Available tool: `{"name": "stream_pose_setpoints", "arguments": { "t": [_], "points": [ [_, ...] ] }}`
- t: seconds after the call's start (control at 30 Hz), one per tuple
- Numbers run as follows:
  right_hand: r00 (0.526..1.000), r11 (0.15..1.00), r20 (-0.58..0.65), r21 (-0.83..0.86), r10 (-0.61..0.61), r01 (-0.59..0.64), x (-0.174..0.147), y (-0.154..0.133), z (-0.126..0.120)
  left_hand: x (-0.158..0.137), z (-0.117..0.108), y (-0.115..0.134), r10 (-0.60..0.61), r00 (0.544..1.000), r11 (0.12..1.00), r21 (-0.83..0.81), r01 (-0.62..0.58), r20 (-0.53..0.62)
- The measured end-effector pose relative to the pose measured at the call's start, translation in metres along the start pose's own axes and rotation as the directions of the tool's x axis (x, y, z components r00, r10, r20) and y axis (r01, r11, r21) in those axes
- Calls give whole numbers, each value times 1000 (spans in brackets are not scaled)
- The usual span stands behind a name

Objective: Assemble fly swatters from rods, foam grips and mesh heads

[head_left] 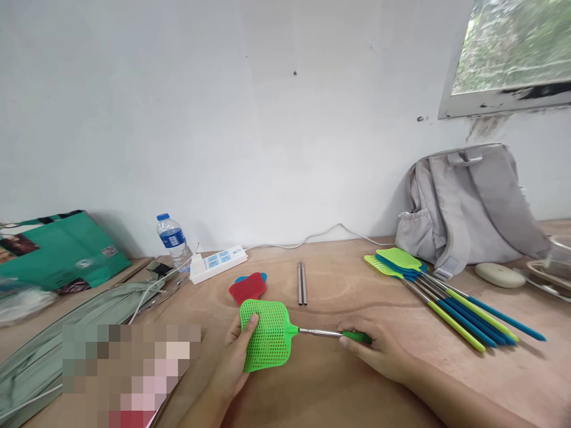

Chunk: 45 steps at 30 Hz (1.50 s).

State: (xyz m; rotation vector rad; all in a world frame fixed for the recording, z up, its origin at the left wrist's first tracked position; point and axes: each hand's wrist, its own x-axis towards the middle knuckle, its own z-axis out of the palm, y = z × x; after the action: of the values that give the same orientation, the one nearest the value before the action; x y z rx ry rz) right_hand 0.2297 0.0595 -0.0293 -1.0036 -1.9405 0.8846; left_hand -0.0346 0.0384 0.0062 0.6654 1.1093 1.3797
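Note:
A green fly swatter (266, 339) with a perforated square head is held between my two hands, above the wooden table. My left hand (232, 356) pinches the head at its left edge, thumb on top. My right hand (375, 348) is wrapped round the green handle, at the right end of the metal rod (319, 333). Just beyond the swatter lie a red swatter head (248, 288) and a blue one (263, 277) partly under it. Two or so bare metal rods (302, 284) lie side by side near the middle.
Several assembled fly swatters (450, 303) with yellow and blue handles lie piled at right, before a grey backpack (464, 208). A power strip (218, 264), a water bottle (172, 238) and a green bag (66, 252) stand at left. A beige oval object (499, 275) sits far right.

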Motion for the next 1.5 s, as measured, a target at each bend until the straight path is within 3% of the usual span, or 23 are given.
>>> {"name": "stream_pose_setpoints", "arguments": {
  "t": [0.17,0.27,0.43,0.6,0.67,0.83,1.0,1.1,1.23,1.3,1.37,1.43,1.5],
  "points": [
    [1000,1000,-12,-13,-9,9,2,-1,-4,-1,0,1,8,1000,1000,-3,-8,-23],
    [998,994,10,-97,-54,55,3,-5,-11,-3,-1,0,17,999,997,75,-15,-28],
    [994,978,63,-185,-87,97,3,-8,-22,-11,1,-3,2,996,955,296,-30,94],
    [964,915,192,-324,-185,240,1,-3,-26,-16,4,-8,39,990,923,374,-89,139],
    [963,877,172,-403,-207,261,0,-1,-25,-18,6,-10,85,986,909,393,-136,145],
    [990,779,41,-613,-137,133,-2,-1,-19,-27,14,-16,183,976,870,443,-216,117],
    [999,657,39,-754,0,30,-3,-2,-14,-33,18,-22,261,956,814,502,-292,133],
    [998,624,57,-781,28,27,-3,-6,-11,-33,20,-19,210,969,808,535,-247,130],
    [980,725,194,-670,-38,160,0,-22,-5,-32,22,-19,88,989,885,446,-134,122],
    [952,807,292,-539,-88,240,2,-31,-3,-29,21,-21,5,981,967,247,-54,194],
    [942,881,317,-409,-109,239,6,-35,-3,-24,17,-21,-14,944,1000,8,12,329],
    [968,943,228,-286,-105,170,10,-35,-7,-18,13,-18,24,904,990,-139,40,427],
    [994,983,41,-144,-104,109,17,-36,-14,-14,9,-13,66,873,984,-179,25,483]
  ]
}}
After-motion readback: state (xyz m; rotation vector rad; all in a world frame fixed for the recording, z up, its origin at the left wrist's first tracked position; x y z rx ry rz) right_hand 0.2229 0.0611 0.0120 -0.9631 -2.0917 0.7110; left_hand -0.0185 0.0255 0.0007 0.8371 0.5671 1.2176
